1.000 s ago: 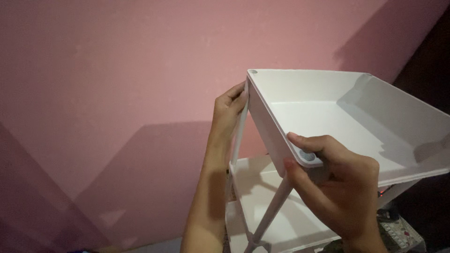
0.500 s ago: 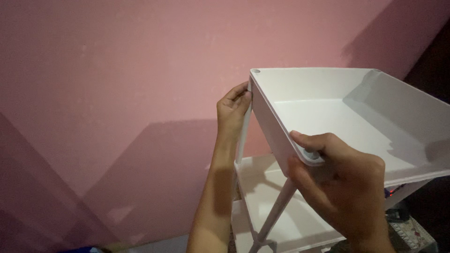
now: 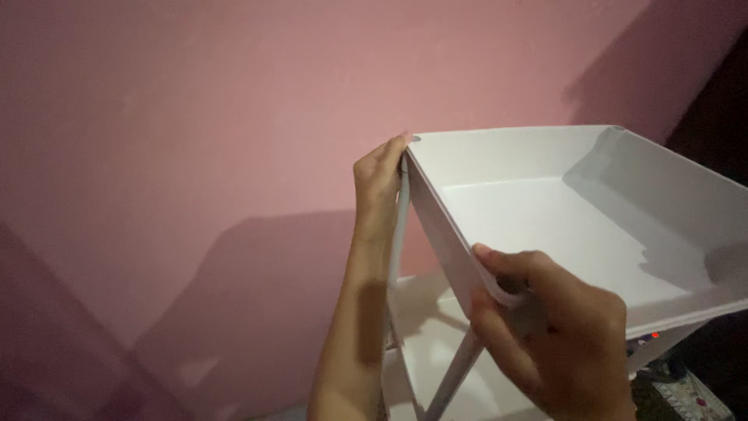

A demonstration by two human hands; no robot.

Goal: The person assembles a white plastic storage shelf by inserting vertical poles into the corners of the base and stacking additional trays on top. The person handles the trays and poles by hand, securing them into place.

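pink wall (image 3: 195, 117) behind; left hand (image 3: 379, 187) clasping far corner post (image 3: 399, 226), right hand (image 3: 557, 327) clamped on near corner of white top tray (image 3: 545, 210), seating it; needs even downward pressure.

two bare hands and forearms show, with no gloves, rings, watch or bracelets on them. the left hand (image 3: 379, 181) sits on a long, slim forearm that is bare all the way to the bottom edge, no sleeve in sight. the right hand (image 3: 555, 331) shows knuckles and a short, plain thumbnail; its wrist is bare too. dim light shades both.
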